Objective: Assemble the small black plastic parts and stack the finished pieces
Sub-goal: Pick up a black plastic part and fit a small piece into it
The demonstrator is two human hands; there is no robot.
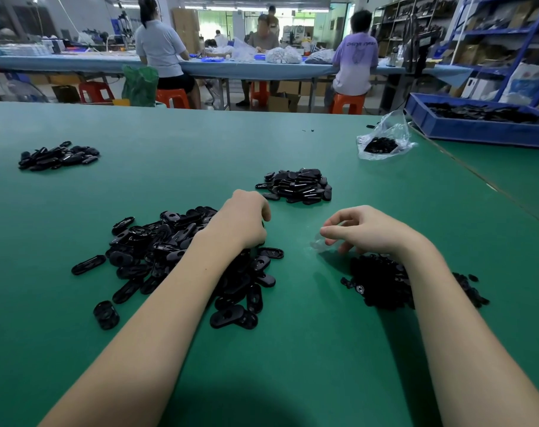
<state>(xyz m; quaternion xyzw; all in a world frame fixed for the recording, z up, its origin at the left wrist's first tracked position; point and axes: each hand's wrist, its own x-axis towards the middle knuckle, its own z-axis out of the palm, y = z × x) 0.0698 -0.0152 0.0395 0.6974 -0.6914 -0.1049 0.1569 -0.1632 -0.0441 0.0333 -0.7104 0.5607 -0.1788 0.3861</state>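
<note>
A: Where do we stand with the job?

B: Somewhere in the middle, we judge. Under and around our left hand (242, 221) lies the big loose heap (182, 257) of flat, oblong black shells, thrown any way up, so plenty is left to do. Beyond the hands, a little to the right, sits a tidier pile (297, 186) of the same oblong pieces, which we take for finished ones, though they lie heaped rather than stacked. A third, smaller pile (58, 156) lies far off to the left.

A: And the hands themselves?

B: Our left hand is curled down at the far edge of the heap; whether its fingers have a piece we cannot tell, since the back of the hand hides them. Our right hand (366, 231) pinches a scrap of clear plastic film (322, 243) between thumb and fingers, just above the green tabletop (308, 349).

A: What lies under the right wrist?

B: A dark mound of small parts (382, 283), tiny next to the shells, one showing a pale round centre. We guess these go into the shells.

A: How do the shells look?

B: Glossy black, rounded at the ends, some showing a slot or hole, some with the hollow side up.
</note>
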